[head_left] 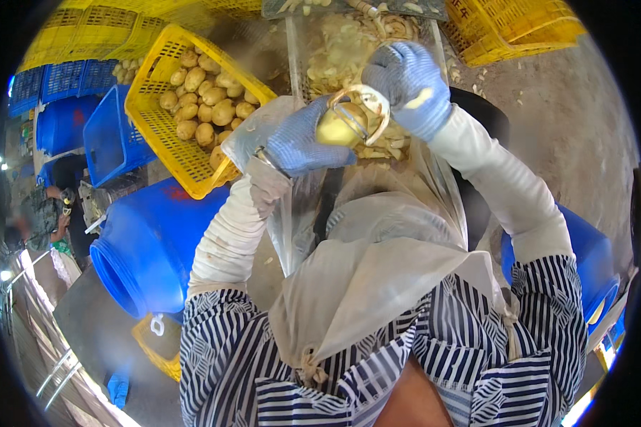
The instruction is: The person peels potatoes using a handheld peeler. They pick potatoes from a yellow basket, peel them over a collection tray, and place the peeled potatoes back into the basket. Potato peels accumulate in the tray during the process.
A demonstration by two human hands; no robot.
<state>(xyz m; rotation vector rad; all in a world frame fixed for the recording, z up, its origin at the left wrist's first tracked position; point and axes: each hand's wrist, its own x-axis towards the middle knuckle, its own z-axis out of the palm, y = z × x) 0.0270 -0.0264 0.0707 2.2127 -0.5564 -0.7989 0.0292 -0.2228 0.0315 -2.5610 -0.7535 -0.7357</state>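
In my gloved left hand (pixel 302 140) is a peeled, pale-yellow potato (pixel 332 132), gripped near the middle of the view. My right hand (pixel 408 88), in a blue knit glove, is closed around a peeler, its handle mostly hidden by the fingers. The thin metal blade (pixel 351 118) of the peeler lies across the potato. A pale scrap (pixel 421 99) clings to the back of the right glove. Beneath both hands, peelings (pixel 342 58) fill a container with clear plastic about it.
Left of my hands, a tilted yellow crate (pixel 139 107) holds several unpeeled potatoes (pixel 204 96). Blue barrels (pixel 149 229) lie on both sides of me. Yellow crates (pixel 513 26) stand at the upper right. A person (pixel 40 213) is at the far left. Peelings litter the concrete floor (pixel 561 117).
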